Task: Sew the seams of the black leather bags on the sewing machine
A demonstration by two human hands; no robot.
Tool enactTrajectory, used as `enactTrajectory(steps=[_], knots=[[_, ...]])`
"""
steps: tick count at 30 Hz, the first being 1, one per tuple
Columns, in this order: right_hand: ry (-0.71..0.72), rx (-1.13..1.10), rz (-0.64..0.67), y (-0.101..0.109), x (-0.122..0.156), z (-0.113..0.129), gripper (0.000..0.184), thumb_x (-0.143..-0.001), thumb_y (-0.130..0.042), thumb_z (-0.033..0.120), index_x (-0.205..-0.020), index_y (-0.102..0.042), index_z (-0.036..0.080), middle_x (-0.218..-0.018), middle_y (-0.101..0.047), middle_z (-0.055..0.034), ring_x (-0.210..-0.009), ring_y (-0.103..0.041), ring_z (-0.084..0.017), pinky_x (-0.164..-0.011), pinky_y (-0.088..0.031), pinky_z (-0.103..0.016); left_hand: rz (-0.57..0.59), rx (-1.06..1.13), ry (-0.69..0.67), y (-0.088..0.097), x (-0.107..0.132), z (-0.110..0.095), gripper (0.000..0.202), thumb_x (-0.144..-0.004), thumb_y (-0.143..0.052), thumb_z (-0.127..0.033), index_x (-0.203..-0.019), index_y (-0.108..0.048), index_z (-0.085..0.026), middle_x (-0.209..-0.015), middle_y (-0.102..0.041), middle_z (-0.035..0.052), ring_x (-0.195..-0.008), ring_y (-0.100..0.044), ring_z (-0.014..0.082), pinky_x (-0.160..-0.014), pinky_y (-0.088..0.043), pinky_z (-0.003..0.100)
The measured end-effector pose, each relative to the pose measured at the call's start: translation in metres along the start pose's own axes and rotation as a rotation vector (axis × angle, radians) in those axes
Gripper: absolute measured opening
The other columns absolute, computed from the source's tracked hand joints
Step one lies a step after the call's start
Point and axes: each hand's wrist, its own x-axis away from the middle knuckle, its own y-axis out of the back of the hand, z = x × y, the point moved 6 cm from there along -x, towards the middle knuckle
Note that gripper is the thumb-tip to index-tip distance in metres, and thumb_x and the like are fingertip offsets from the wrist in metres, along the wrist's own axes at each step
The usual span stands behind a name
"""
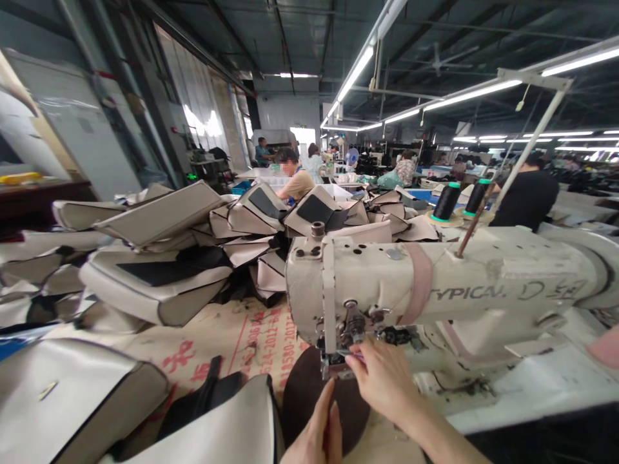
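The white sewing machine (358, 277) stands in front of me, its needle and presser-foot area (333, 364) at the lower left end of the head. My right hand (387, 380) is closed in a pinch around a slim tool (353, 354), whose tip points left at the needle area; its exact kind is too small to tell. Just below the presser foot is my left hand (319, 428), index finger and thumb stretched upward, with no held thing visible. Beneath both hands lies a dark brown round piece (300, 403). A light bag (227, 428) with dark edging lies left of my left hand.
Many light bags with black panels (159, 283) are heaped left of and behind the machine. Printed brown board (232, 335) covers the tabletop. Black thread cones (445, 203) stand behind the machine. A co-worker (294, 180) sits beyond the heap; another person in black (527, 193) is at right.
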Motion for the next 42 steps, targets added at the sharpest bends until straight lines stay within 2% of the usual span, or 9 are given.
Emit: enactTrajectory(steps=[5, 9, 13, 18, 24, 28, 30, 35, 42], knots=[[-0.019, 0.02, 0.008, -0.006, -0.002, 0.001, 0.014, -0.085, -0.047, 0.028, -0.089, -0.06, 0.025, -0.083, -0.066, 0.0019, -0.076, -0.062, -0.019, -0.064, -0.041, -0.028, 0.039, -0.129, 0.045, -0.002, -0.017, -0.012, 0.043, -0.092, -0.029, -0.029, -0.132, -0.04, -0.019, -0.092, -0.072, 0.0049, -0.059, -0.068, 0.0153, -0.047, -0.047, 0.02], [-0.005, 0.062, -0.014, -0.009, 0.001, 0.006, 0.013, -0.085, -0.046, 0.025, -0.091, -0.059, 0.023, -0.084, -0.065, 0.0, -0.074, -0.061, -0.018, -0.06, -0.039, -0.026, 0.061, -0.199, 0.058, -0.006, -0.023, -0.015, 0.042, -0.092, -0.03, -0.026, -0.13, -0.043, -0.017, -0.078, -0.073, 0.0049, -0.056, -0.067, 0.0156, -0.046, -0.045, 0.02], [0.043, 0.104, -0.055, -0.009, 0.005, 0.01, 0.016, -0.088, -0.041, 0.02, -0.095, -0.055, 0.023, -0.088, -0.063, -0.0015, -0.075, -0.06, -0.017, -0.057, -0.037, -0.025, 0.054, -0.211, 0.067, -0.009, -0.02, -0.014, 0.043, -0.091, -0.029, -0.026, -0.131, -0.042, -0.015, -0.075, -0.072, 0.0055, -0.053, -0.066, 0.0156, -0.045, -0.044, 0.02], [-0.122, 0.246, -0.128, 0.012, 0.002, -0.008, 0.022, -0.09, -0.035, 0.019, -0.086, -0.057, 0.016, -0.078, -0.061, -0.0078, -0.069, -0.06, -0.018, -0.055, -0.035, -0.026, 0.072, -0.207, 0.061, -0.008, -0.016, -0.018, 0.044, -0.091, -0.03, -0.025, -0.133, -0.039, -0.015, -0.066, -0.07, 0.0027, -0.051, -0.065, 0.014, -0.044, -0.041, 0.019], [-0.06, -0.053, -0.039, 0.008, 0.011, -0.009, 0.01, -0.088, -0.046, 0.024, -0.09, -0.055, 0.023, -0.087, -0.064, 0.0018, -0.076, -0.062, -0.013, -0.063, -0.04, -0.022, 0.039, -0.233, 0.051, -0.003, -0.025, -0.022, 0.041, -0.092, -0.031, -0.026, -0.13, -0.042, -0.016, -0.065, -0.07, 0.0018, -0.049, -0.064, 0.0127, -0.041, -0.037, 0.018], [-0.038, -0.065, 0.056, 0.001, 0.008, -0.005, 0.008, -0.083, -0.051, 0.025, -0.087, -0.058, 0.025, -0.083, -0.065, 0.0037, -0.076, -0.062, -0.014, -0.066, -0.041, -0.022, 0.005, -0.25, 0.056, 0.005, -0.032, -0.021, 0.039, -0.092, -0.032, -0.026, -0.128, -0.045, -0.017, -0.063, -0.069, 0.0002, -0.048, -0.063, 0.0115, -0.041, -0.036, 0.018], [-0.034, -0.053, 0.071, 0.0, 0.004, -0.004, 0.007, -0.082, -0.052, 0.025, -0.085, -0.059, 0.025, -0.08, -0.065, 0.0035, -0.074, -0.062, -0.015, -0.065, -0.041, -0.023, 0.044, -0.298, 0.041, 0.007, -0.038, -0.02, 0.039, -0.092, -0.031, -0.026, -0.127, -0.045, -0.016, -0.061, -0.069, 0.0017, -0.048, -0.063, 0.0121, -0.041, -0.036, 0.018], [-0.083, -0.128, -0.015, 0.006, 0.001, -0.008, 0.013, -0.085, -0.047, 0.026, -0.091, -0.059, 0.022, -0.086, -0.066, -0.0002, -0.077, -0.062, -0.016, -0.067, -0.042, -0.023, 0.252, -0.451, 0.014, 0.008, -0.062, -0.017, 0.035, -0.091, -0.028, -0.026, -0.114, -0.054, -0.02, -0.066, -0.07, 0.0053, -0.057, -0.066, 0.0178, -0.042, -0.035, 0.02], [-0.047, -0.029, 0.06, 0.003, 0.005, -0.005, 0.009, -0.083, -0.049, 0.023, -0.086, -0.057, 0.024, -0.082, -0.064, 0.0016, -0.074, -0.062, -0.017, -0.065, -0.041, -0.025, 0.312, -0.499, -0.055, 0.013, -0.076, -0.023, 0.031, -0.091, -0.027, -0.024, -0.092, -0.057, -0.02, -0.069, -0.069, 0.0044, -0.061, -0.066, 0.02, -0.046, -0.037, 0.023]])
